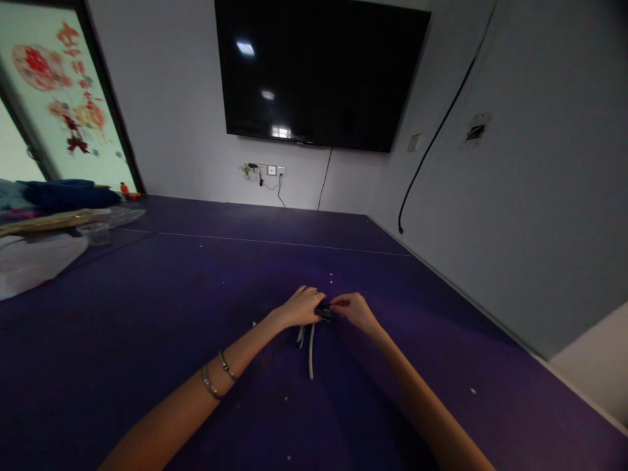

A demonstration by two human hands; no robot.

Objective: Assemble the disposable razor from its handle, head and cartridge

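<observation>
My left hand (303, 306) is closed around a small black object (323, 311), low over the purple surface. Only the right part of that object shows past my fingers, and its kind cannot be made out. At its right end, the thumb and fingertips of my right hand (354, 310) are pinched together, seemingly on its edge or a thin dark piece. From beneath my left hand a pale cord-like strip (311, 353) runs toward me. Beside it lies a shorter dark-and-white piece (301, 336), partly hidden by the hand. Two bracelets circle my left forearm.
The purple surface (196, 294) has small white specks. At the far left lie a white plastic bag (39, 258), dark blue cloth (69, 194) and an orange item (128, 191). A television (318, 72) hangs above wall sockets (271, 170); a black cable (432, 140) dangles at right.
</observation>
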